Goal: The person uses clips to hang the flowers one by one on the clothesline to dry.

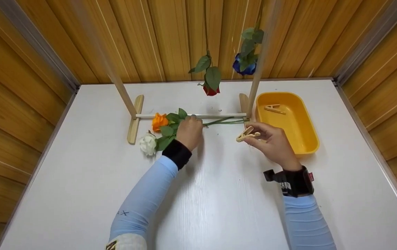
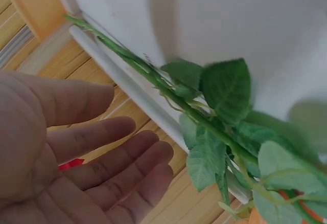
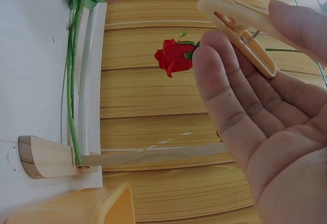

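Observation:
My left hand (image 1: 189,132) is over the leafy stems of an orange rose (image 1: 159,122) and a white rose (image 1: 148,144) lying on the table. In the left wrist view its fingers (image 2: 138,170) are loosely extended beside the green stems (image 2: 127,58), with nothing between them. Between thumb and fingers, my right hand (image 1: 271,142) pinches a wooden clothespin (image 1: 247,134), near the cut ends of the stems. The right wrist view shows the clothespin (image 3: 219,9) lying across the fingers, thumb on one leg.
A wooden stand with two posts (image 1: 125,95) and a low white crossbar (image 1: 216,115) stands behind the hands. A red rose (image 1: 211,91) and a blue rose (image 1: 248,67) hang upside down above it. On the right, a yellow basin (image 1: 311,140) holds another clothespin (image 1: 274,109).

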Demonstrator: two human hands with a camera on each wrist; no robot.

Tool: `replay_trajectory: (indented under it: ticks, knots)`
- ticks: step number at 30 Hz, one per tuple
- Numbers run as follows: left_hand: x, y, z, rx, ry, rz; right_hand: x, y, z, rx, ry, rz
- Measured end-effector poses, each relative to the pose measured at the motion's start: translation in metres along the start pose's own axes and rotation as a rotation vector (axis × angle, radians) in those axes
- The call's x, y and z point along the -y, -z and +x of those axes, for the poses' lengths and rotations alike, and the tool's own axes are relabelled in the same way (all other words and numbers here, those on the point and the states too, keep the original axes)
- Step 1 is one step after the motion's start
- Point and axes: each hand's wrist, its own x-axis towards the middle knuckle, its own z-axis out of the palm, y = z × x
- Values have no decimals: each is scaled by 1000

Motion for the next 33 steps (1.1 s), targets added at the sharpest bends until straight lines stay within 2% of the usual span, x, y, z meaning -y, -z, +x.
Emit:
replay_trajectory:
  ticks: [7,11,16,23,28,33]
  knots:
    - [1,-5,12,188,28,64,-1,1,0,-16,12,-7]
    - [2,-10,15,232,46,56,-1,1,-1,-19,12,-3]
    - [4,-16,17,225,39,59,0,2,0,-17,9,2]
    - [9,-22,17,180,23,93,0,2,0,-16,8,13]
    - [12,-21,15,177,27,96,1,2,0,-11,3,6]
    - [13,-16,12,130,7,118,1,2,-1,-19,1,7]
